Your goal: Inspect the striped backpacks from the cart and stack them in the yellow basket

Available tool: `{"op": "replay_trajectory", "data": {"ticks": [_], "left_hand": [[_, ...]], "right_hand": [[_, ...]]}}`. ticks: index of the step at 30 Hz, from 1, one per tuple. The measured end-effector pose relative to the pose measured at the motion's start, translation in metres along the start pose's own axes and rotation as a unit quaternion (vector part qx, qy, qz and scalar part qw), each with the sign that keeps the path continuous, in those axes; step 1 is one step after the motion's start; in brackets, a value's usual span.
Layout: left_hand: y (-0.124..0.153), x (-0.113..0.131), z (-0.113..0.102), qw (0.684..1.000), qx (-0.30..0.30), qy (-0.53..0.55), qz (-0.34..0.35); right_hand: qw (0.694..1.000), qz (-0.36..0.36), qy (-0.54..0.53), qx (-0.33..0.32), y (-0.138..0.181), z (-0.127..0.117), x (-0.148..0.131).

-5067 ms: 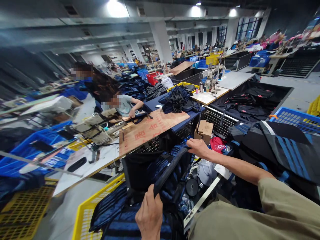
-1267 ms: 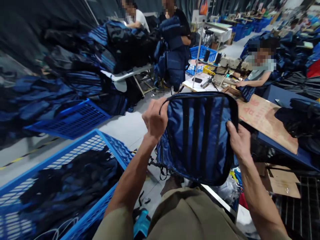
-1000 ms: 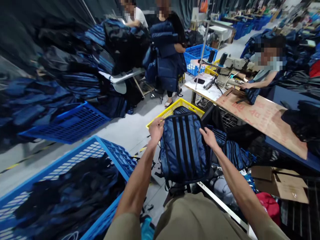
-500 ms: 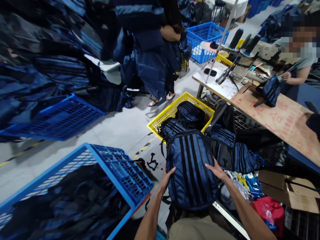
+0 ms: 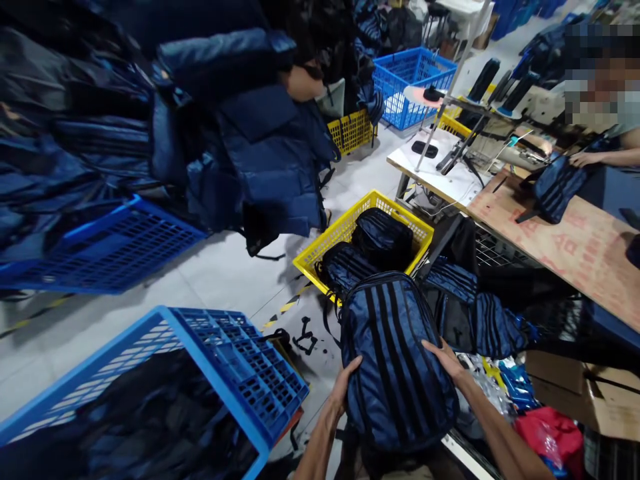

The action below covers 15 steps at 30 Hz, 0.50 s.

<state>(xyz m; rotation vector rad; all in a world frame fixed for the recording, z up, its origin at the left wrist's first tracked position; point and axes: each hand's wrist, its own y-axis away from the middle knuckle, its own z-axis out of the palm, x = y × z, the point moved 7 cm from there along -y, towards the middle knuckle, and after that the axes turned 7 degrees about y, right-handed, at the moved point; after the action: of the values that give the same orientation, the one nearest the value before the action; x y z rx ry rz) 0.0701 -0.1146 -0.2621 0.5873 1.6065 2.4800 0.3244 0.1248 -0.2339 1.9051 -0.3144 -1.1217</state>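
Observation:
A dark blue backpack (image 5: 395,360) with black vertical stripes stands tilted in front of my body, its striped front facing up. My left hand (image 5: 346,383) grips its left side, thumb on the fabric. On the opposite side my right hand (image 5: 445,358) holds it the same way; the fingers of both hands are hidden behind the edges. Just beyond the backpack's top is a yellow crate (image 5: 320,248) with dark blue bags (image 5: 383,235) inside. More striped blue pieces (image 5: 495,325) lie to the right of the backpack.
A blue crate (image 5: 240,360) full of dark fabric stands at left. Another person carries a stack of navy bags (image 5: 270,153) at upper left. At right, a co-worker's hand (image 5: 590,159) touches a striped piece on a wooden sewing table (image 5: 565,233). A cardboard box (image 5: 560,383) sits lower right.
The backpack and both my hands sit slightly lower and further right in view. The person with the navy stack has come closer, moving left. The co-worker's striped piece has shifted right.

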Motion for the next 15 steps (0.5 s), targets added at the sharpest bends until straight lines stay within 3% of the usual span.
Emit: {"op": "replay_trajectory", "data": {"ticks": [5, 8, 15], "left_hand": [[0.019, 0.030, 0.002, 0.995, 0.024, -0.023, 0.094], [0.031, 0.061, 0.016, 0.991, 0.022, -0.025, 0.132], [0.045, 0.163, 0.066, 0.964, 0.009, 0.011, 0.264]], "right_hand": [[0.999, -0.040, 0.013, 0.005, 0.013, 0.005, -0.043], [0.996, -0.068, 0.053, -0.001, 0.009, 0.005, -0.089], [0.963, -0.233, 0.123, -0.048, -0.013, 0.018, -0.271]]}}
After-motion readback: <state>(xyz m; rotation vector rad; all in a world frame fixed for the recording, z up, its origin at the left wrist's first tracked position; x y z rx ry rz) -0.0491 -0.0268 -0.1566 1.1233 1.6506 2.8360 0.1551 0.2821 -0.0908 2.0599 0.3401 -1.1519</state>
